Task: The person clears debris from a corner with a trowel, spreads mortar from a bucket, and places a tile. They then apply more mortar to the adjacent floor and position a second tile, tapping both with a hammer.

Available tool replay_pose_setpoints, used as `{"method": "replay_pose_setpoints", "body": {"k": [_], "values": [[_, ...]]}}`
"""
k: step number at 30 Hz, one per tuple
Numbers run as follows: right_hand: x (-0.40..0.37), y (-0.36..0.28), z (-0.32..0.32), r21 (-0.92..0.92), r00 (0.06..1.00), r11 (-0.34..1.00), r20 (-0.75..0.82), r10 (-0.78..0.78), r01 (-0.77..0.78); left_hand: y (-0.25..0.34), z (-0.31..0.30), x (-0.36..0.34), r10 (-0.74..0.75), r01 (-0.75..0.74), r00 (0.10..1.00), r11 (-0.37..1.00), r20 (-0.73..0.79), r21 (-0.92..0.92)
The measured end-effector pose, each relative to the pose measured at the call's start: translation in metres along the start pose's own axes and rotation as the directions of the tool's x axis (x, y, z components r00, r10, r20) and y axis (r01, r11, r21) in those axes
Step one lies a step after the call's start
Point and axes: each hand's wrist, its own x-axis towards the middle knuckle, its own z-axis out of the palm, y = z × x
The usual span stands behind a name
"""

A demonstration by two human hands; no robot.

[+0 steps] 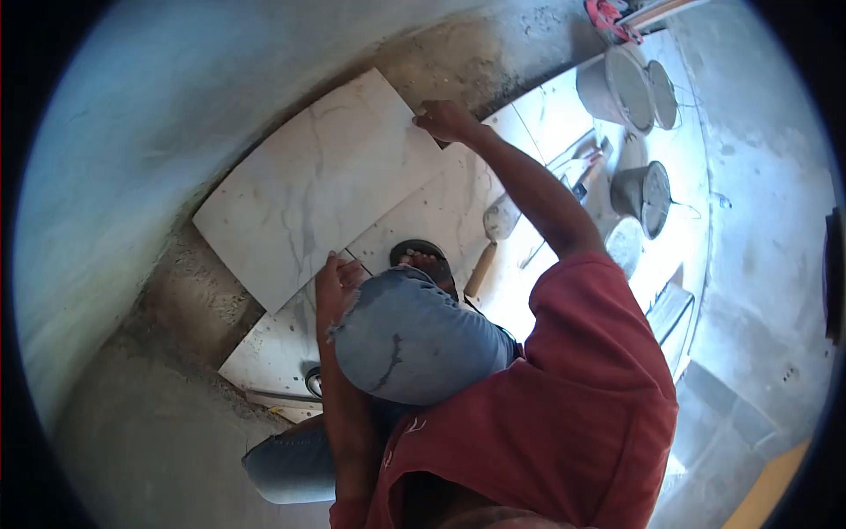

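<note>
A large white floor tile (308, 189) with grey veining lies at a slant beside the wall, over the rough bare strip. My left hand (335, 284) is at its near edge, fingers curled against the rim. At the far right corner, my right hand (445, 122) grips the tile's edge, fingers closed. Under and beside it are laid white tiles (414, 207); my sandalled foot (425, 263) stands on them. The undersides of my fingers are hidden.
Rough mortar (198, 295) shows along the wall. To the right are a large bucket (608, 88), a smaller bucket (630, 189), a wooden-handled tool (480, 269) and other tools (586, 172). A round suction-cup-like object (313, 382) lies near my left forearm.
</note>
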Motion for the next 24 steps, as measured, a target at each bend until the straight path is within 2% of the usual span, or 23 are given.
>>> {"method": "replay_pose_setpoints", "body": {"k": [1,2,3,4,5,6,7,8,9,10,11,13,14,15,16,18,19,20,21,22,23,24], "values": [[-0.008,-0.003,-0.007,0.014,0.982,0.985,-0.082,-0.172,0.174,0.008,-0.001,-0.004,-0.034,0.031,0.999,0.993,0.019,0.112],[-0.028,-0.003,-0.017,0.033,0.985,0.987,-0.076,-0.155,0.158,0.016,0.000,-0.008,-0.063,0.054,0.997,0.974,0.036,0.221],[-0.056,0.000,-0.025,0.050,0.988,0.989,-0.076,-0.138,0.142,0.026,0.008,-0.019,-0.036,0.039,0.999,0.926,-0.015,0.375],[-0.081,0.012,-0.026,0.035,0.988,0.990,-0.078,-0.136,0.139,0.035,0.011,-0.025,-0.036,0.035,0.999,0.924,-0.004,0.381],[-0.107,0.028,-0.023,0.025,0.988,0.991,-0.077,-0.130,0.132,0.042,0.017,-0.032,-0.015,-0.004,0.999,0.847,0.032,0.532],[-0.135,0.037,-0.019,-0.044,0.999,0.999,-0.042,-0.015,0.013,0.047,0.022,-0.036,0.000,-0.050,0.997,0.745,0.075,0.665],[-0.165,0.041,-0.011,-0.019,0.995,0.997,-0.077,0.067,-0.068,0.052,0.027,-0.037,-0.003,-0.057,0.996,0.739,0.088,0.671],[-0.195,0.050,0.007,-0.020,0.979,0.984,-0.102,0.175,-0.178,0.056,0.032,-0.037,0.013,-0.144,0.983,0.677,0.183,0.722],[-0.223,0.059,0.028,0.076,0.970,0.980,-0.149,0.193,-0.183,0.058,0.036,-0.035,0.020,-0.232,0.960,0.609,0.279,0.758],[-0.250,0.080,0.063,0.139,0.955,0.989,-0.284,0.080,-0.041,0.061,0.042,-0.032,0.015,-0.243,0.956,0.603,0.293,0.760],[-0.272,0.073,0.076,0.241,0.926,0.960,-0.311,0.213,-0.140,0.064,0.046,-0.029,-0.018,-0.212,0.964,0.555,0.266,0.805],[-0.301,0.072,0.091,0.328,0.877,0.917,-0.341,0.338,-0.226,0.073,0.050,-0.026,-0.049,-0.184,0.970,0.495,0.239,0.849],[-0.309,0.078,0.094,0.341,0.849,0.896,-0.344,0.400,-0.284,0.080,0.051,-0.027,-0.044,-0.232,0.964,0.351,0.264,0.907],[-0.310,0.102,0.107,0.567,0.817,0.811,-0.395,0.420,-0.143,0.087,0.052,-0.029,-0.045,-0.274,0.957,0.197,0.287,0.942],[-0.307,0.131,0.112,0.739,0.778,0.673,-0.437,0.451,0.025,0.095,0.053,-0.035,-0.046,-0.280,0.955,0.190,0.293,0.941],[-0.286,0.160,0.066,0.363,0.656,0.930,-0.688,0.311,-0.060,0.109,0.050,-0.049,0.010,-0.303,0.953,0.095,0.303,0.948],[-0.275,0.169,0.033,0.041,0.623,0.984,-0.769,0.144,-0.176,0.114,0.045,-0.050,0.017,-0.307,0.952,0.091,0.307,0.947],[-0.266,0.191,0.014,0.083,0.626,0.942,-0.728,0.280,-0.324,0.120,0.037,-0.051,0.026,-0.236,0.972,0.066,0.235,0.969],[-0.260,0.216,0.000,-0.053,0.676,0.915,-0.691,0.256,-0.400,0.127,0.027,-0.051,0.045,-0.162,0.986,0.048,0.159,0.986],[-0.256,0.238,-0.012,-0.183,0.749,0.853,-0.588,0.304,-0.490,0.134,0.010,-0.048,0.065,-0.157,0.986,0.061,0.153,0.986],[-0.253,0.254,-0.013,-0.340,0.764,0.722,-0.507,0.399,-0.603,0.138,-0.012,-0.042,0.082,-0.166,0.983,0.002,0.165,0.986],[-0.249,0.263,-0.021,-0.485,0.800,0.636,-0.351,0.487,-0.600,0.141,-0.027,-0.040,0.100,-0.168,0.980,-0.056,0.173,0.984]]}}
